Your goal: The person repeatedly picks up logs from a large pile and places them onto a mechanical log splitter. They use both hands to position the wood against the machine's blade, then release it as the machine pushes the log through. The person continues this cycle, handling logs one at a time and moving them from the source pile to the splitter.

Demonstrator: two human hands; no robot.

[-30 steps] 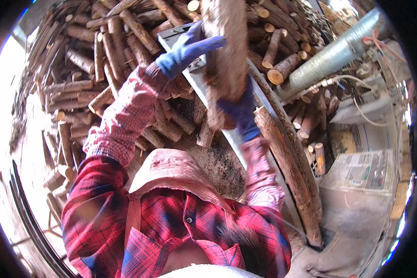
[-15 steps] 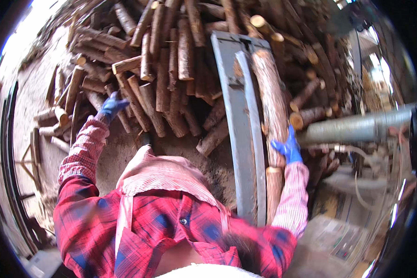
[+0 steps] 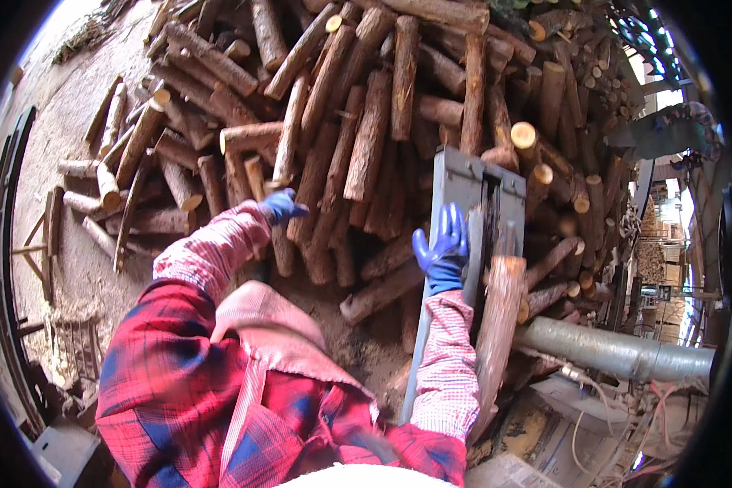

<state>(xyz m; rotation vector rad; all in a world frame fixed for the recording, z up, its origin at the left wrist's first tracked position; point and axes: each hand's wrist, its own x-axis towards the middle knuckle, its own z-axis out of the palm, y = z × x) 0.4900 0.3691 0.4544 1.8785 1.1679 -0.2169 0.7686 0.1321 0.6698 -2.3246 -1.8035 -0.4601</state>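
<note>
Right hand, blue rubber glove, fingers spread wide and flat against the grey steel feed trough, holding nothing. Just beside it on the trough's right edge lies the long bark-covered log, lengthwise, cut end toward the dark slot at the trough's far end.

Left hand, same blue glove, arm stretched out to the pile of short rough-sawn logs. Fingers curled down onto the top of a log there; can't tell whether it actually grips or only touches.

Change: a second ago both hands were up with a log held overhead. Half a second ago that log was already down in the trough, right hand at its near end, left hand out toward the pile's left side. Now the right hand has let go and slid up the trough wall, and the left has shifted deeper into the pile. My read: one log loaded, next one being picked.

Around: pile fills the whole far side and crowds both trough edges, several log ends butting against its far corner. Grey metal pipe runs off to the right below the log, loose cables beside it. Sawdust-covered ground on the left, scattered logs there. Red plaid sleeves and a pink apron block the near end of the trough.
</note>
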